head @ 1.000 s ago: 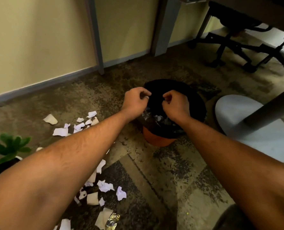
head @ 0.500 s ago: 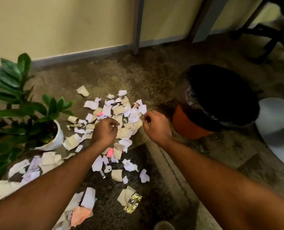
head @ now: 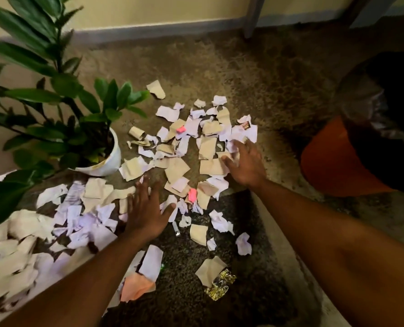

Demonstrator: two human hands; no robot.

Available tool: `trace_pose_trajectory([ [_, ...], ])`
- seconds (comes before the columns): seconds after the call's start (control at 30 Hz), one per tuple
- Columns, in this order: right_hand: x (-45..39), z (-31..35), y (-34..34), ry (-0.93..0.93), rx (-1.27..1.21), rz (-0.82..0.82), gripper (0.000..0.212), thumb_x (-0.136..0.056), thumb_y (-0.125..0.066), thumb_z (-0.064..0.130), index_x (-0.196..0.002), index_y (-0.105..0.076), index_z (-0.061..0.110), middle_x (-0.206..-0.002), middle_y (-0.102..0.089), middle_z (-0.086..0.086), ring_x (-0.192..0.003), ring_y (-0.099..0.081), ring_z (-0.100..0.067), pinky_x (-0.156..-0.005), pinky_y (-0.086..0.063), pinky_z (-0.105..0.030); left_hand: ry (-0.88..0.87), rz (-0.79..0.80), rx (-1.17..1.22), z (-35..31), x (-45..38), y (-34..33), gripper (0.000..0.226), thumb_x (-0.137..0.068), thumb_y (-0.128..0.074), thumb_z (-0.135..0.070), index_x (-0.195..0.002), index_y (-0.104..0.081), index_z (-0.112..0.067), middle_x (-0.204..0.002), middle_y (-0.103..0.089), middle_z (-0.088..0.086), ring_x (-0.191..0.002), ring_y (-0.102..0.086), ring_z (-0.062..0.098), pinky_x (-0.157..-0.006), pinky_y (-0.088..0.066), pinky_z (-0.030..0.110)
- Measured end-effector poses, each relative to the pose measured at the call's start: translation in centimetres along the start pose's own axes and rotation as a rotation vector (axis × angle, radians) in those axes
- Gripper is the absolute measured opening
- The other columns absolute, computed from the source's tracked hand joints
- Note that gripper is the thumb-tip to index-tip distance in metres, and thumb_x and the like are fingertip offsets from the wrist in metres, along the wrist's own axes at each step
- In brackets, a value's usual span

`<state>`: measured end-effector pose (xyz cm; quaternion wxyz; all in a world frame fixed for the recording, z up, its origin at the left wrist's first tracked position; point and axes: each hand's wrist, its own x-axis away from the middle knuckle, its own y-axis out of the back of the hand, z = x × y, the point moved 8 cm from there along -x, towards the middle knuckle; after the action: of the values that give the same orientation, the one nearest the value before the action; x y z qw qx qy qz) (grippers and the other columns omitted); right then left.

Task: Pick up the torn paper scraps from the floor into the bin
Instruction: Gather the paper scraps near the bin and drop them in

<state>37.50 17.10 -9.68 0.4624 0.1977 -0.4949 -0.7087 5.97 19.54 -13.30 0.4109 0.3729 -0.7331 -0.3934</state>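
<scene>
Scraps of torn white and tan paper lie strewn over the carpet, thickest in the middle and in a blurred heap toward the near left. The left hand is spread flat, palm down, fingers fanned, on the near edge of the middle pile, holding nothing. The right hand is also spread, palm down, its fingertips resting on tan and white pieces at the pile's right side; it grips nothing that shows. Both bare forearms reach in from the near edge. Between the hands lies a small pink scrap, and another sits farther off in the pile. Near the arms, a crumpled gold foil wrapper touches a tan piece, and a peach-coloured piece lies by the left forearm. Left of the pile stands a plant in a white pot, scraps just beside it. At the right, apart from the paper, stands the orange bin with a black liner.
</scene>
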Motion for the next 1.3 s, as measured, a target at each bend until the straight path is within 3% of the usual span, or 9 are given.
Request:
trace_pose_trajectory([
  [0.17, 4.0, 2.7, -2.7, 0.162, 0.048, 0.087, 0.06, -0.1, -0.046, 0.059, -0.152, -0.041, 0.029, -0.161, -0.03, -0.019, -0.151, -0.023, -0.036, -0.12, -0.027, -0.049, 0.009, 0.063, -0.08, 0.4, 0.1, -1.5, 0.083, -0.093, -0.034, -0.068, -0.155, 0.009, -0.034, -0.157, 0.035, 0.002, -0.147, 0.029, 0.028, -0.119, 0.01, 0.052],
  [0.33, 5.9, 3.0, -1.4, 0.308, 0.096, -0.063, 0.049, -0.099, -0.037, 0.064, -0.123, -0.059, 0.028, -0.137, -0.053, -0.006, -0.126, -0.049, -0.025, -0.101, -0.044, -0.044, 0.026, 0.154, -0.088, 0.3, -0.2, -1.9, 0.087, -0.091, -0.034, -0.07, -0.151, 0.019, -0.038, -0.147, 0.05, -0.004, -0.143, 0.037, 0.028, -0.116, 0.012, 0.055],
  [0.5, -0.1, 0.6, 2.8, 0.08, -0.012, -0.244, 0.055, -0.097, -0.039, 0.065, -0.122, -0.051, 0.018, -0.126, -0.054, -0.007, -0.115, -0.05, -0.025, -0.094, -0.046, -0.04, 0.028, 0.272, -0.121, 0.2, -0.1, -1.8, 0.099, -0.086, -0.034, -0.078, -0.145, 0.033, -0.037, -0.144, 0.055, -0.007, -0.136, 0.047, 0.028, -0.116, 0.014, 0.057],
  [0.67, -6.2, -1.0, 2.0, -0.054, -0.046, -0.082, 0.075, -0.088, -0.051, 0.067, -0.148, -0.04, 0.024, -0.156, -0.037, -0.013, -0.143, -0.035, -0.035, -0.115, -0.034, -0.05, 0.022, 0.342, -0.099, -0.1, 0.1, -1.5, 0.108, -0.082, -0.041, -0.079, -0.144, 0.036, -0.037, -0.141, 0.057, -0.009, -0.132, 0.051, 0.027, -0.114, 0.018, 0.057],
  [0.9, -10.8, 3.2, 4.8, 0.032, 0.224, -0.047, 0.043, -0.106, -0.048, 0.026, -0.137, -0.054, -0.001, -0.138, -0.055, -0.029, -0.13, -0.049, -0.047, -0.108, -0.038, -0.048, 0.017, 0.373, -0.1, 0.0, -0.1, -1.5, 0.11, -0.081, -0.043, -0.08, -0.144, 0.036, -0.037, -0.141, 0.057, -0.01, -0.13, 0.053, 0.027, -0.114, 0.018, 0.057],
  [0.97, -10.8, 2.6, 3.2, 0.008, 0.225, 0.036, 0.051, -0.108, -0.042, 0.033, -0.151, -0.041, 0.004, -0.154, -0.041, -0.023, -0.145, -0.033, -0.039, -0.117, -0.02, -0.033, 0.016, 0.383, -0.095, 0.0, -0.1, -1.4, 0.109, -0.081, -0.043, -0.08, -0.144, 0.036, -0.037, -0.141, 0.057, -0.01, -0.13, 0.053, 0.027, -0.113, 0.018, 0.057],
  [1.07, -7.8, 2.0, -0.2, 0.017, 0.105, 0.033, 0.073, -0.101, -0.026, 0.068, -0.148, -0.044, 0.016, -0.159, -0.037, -0.013, -0.149, -0.026, -0.035, -0.122, -0.022, -0.05, 0.019, 0.385, -0.096, -0.1, 0.0, -1.3, 0.107, -0.083, -0.042, -0.078, -0.145, 0.035, -0.037, -0.141, 0.057, -0.01, -0.13, 0.053, 0.027, -0.114, 0.017, 0.057],
  [1.17, -3.9, 3.5, -1.1, 0.162, 0.002, -0.016, 0.067, -0.1, -0.029, 0.07, -0.131, -0.054, 0.017, -0.132, -0.057, -0.007, -0.124, -0.049, -0.025, -0.099, -0.05, -0.047, 0.025, 0.382, -0.106, -0.1, 0.0, -1.4, 0.106, -0.084, -0.041, -0.078, -0.145, 0.035, -0.036, -0.141, 0.057, -0.009, -0.13, 0.052, 0.027, -0.115, 0.015, 0.058],
  [1.3, -6.1, 4.9, 2.1, 0.257, 0.041, -0.2, 0.046, -0.101, -0.041, 0.061, -0.106, -0.057, 0.017, -0.105, -0.053, 0.0, -0.097, -0.052, -0.018, -0.076, -0.045, -0.032, 0.016, 0.383, -0.107, 0.0, -0.1, -1.5, 0.106, -0.084, -0.04, -0.078, -0.145, 0.035, -0.036, -0.14, 0.057, -0.009, -0.13, 0.053, 0.028, -0.114, 0.015, 0.059],
])
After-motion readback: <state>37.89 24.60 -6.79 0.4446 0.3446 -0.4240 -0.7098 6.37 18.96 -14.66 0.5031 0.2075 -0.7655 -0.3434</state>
